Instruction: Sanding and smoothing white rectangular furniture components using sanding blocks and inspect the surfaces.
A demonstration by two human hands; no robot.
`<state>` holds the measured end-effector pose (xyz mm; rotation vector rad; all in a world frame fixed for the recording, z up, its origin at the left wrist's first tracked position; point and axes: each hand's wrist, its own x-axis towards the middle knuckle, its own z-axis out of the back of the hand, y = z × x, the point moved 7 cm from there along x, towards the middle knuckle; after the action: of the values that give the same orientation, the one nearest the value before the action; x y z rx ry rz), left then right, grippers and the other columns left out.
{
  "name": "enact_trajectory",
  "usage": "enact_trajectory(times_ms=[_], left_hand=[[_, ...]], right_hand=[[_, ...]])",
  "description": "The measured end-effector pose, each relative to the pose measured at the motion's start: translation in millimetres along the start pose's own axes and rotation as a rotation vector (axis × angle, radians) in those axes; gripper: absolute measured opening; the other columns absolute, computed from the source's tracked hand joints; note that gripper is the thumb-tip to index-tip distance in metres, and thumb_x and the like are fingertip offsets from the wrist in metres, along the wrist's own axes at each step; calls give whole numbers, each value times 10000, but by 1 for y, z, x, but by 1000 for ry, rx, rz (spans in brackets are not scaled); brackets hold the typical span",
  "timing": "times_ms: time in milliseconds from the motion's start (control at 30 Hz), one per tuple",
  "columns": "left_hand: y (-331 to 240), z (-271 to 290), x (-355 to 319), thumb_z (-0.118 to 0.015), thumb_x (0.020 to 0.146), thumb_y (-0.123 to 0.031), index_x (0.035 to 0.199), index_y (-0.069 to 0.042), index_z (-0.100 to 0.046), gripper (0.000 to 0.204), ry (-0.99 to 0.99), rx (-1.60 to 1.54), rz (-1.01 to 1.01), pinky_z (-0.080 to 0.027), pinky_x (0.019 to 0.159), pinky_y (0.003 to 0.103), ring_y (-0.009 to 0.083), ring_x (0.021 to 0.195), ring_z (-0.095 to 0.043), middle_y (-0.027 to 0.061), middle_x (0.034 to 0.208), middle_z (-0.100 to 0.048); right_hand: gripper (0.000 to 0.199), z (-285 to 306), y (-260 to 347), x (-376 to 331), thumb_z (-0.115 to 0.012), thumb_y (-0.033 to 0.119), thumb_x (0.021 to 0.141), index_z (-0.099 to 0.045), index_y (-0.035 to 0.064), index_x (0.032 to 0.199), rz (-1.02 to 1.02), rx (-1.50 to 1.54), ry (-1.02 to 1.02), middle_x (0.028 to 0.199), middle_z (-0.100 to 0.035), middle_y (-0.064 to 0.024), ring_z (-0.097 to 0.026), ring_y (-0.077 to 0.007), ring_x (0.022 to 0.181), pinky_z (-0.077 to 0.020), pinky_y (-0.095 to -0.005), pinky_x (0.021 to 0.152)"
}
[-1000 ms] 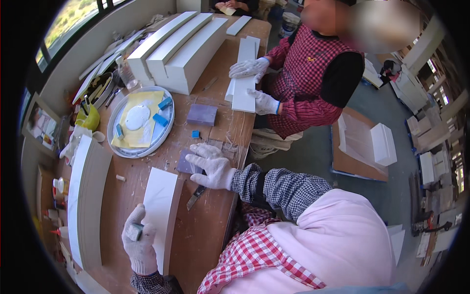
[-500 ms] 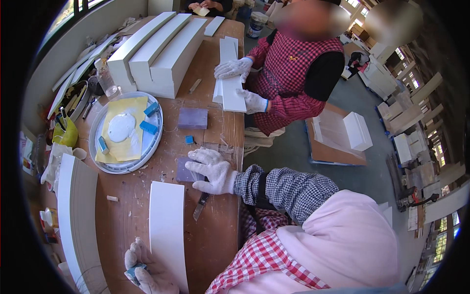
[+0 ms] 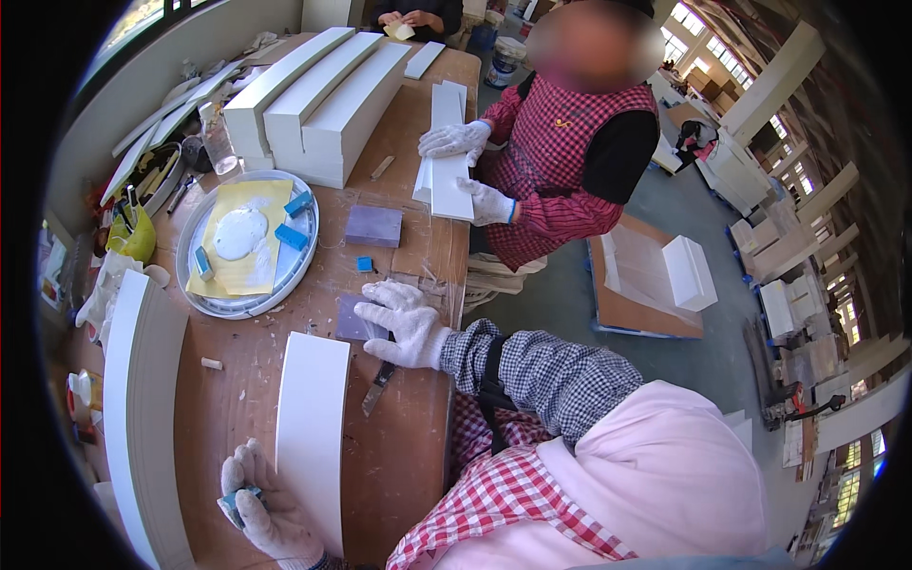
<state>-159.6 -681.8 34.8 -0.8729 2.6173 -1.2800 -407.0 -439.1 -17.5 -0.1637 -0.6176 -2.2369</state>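
Observation:
At the lower left my left hand, in a white knit glove, is closed on a small teal-blue block. It is beside a long white board lying flat on the table. My right hand, also gloved, has its fingers spread over a purple block. A dark-handled flat blade lies close under the palm of that hand; whether they touch I cannot tell. Ahead sit a small bright-blue cube and a second purple block.
A white round tray holds yellow paper, white paste and several blue blocks. Stacked white boards stand behind it, and another curved-looking stack is at left. Across the table corner, a co-worker's gloved hands hold white boards.
The whole view has shifted slightly. My left hand still holds the teal-blue block beside the board, and my right hand stays spread over the purple block.

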Motion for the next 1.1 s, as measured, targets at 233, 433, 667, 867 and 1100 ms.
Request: enact_trajectory(times_ms=[233,433,667,867,1100], left_hand=[[7,5,4,-538,1034,-279,1341,-17,-567,405,8,2,-5,-381,1181,423,281,1302,-556,144,1353,-607],[0,0,-1,-529,1024,-228,1376,15,-543,427,-12,-30,12,-359,1174,456,340,1325,-529,179,1373,-600],[0,2,2,-536,1035,-277,1340,-9,-558,406,-34,60,-20,-386,1175,422,271,1296,-561,147,1357,-600],[0,5,1,-536,1034,-264,1346,-5,-550,407,-53,55,-2,-391,1167,427,273,1288,-565,145,1337,-610],[-1,3,3,-505,1046,-248,1351,-3,-543,393,-20,24,-13,-380,1170,438,287,1305,-547,152,1353,-597]], right_hand=[[594,3,4,1,-698,443,847,-614,112,1333,26,-15,-45,1444,-484,-209,-401,-413,1373,-285,-531,1156],[575,3,6,2,-690,448,855,-631,107,1314,59,-4,-37,1438,-495,-206,-408,-409,1369,-291,-529,1151],[581,2,6,2,-689,447,857,-626,100,1318,39,-27,-32,1435,-498,-206,-414,-404,1367,-290,-519,1152],[571,1,7,2,-689,441,859,-628,103,1315,47,-18,-36,1436,-499,-202,-416,-398,1366,-296,-515,1149],[549,2,8,5,-692,428,858,-643,103,1297,42,2,-16,1438,-500,-199,-422,-390,1363,-307,-508,1141]])
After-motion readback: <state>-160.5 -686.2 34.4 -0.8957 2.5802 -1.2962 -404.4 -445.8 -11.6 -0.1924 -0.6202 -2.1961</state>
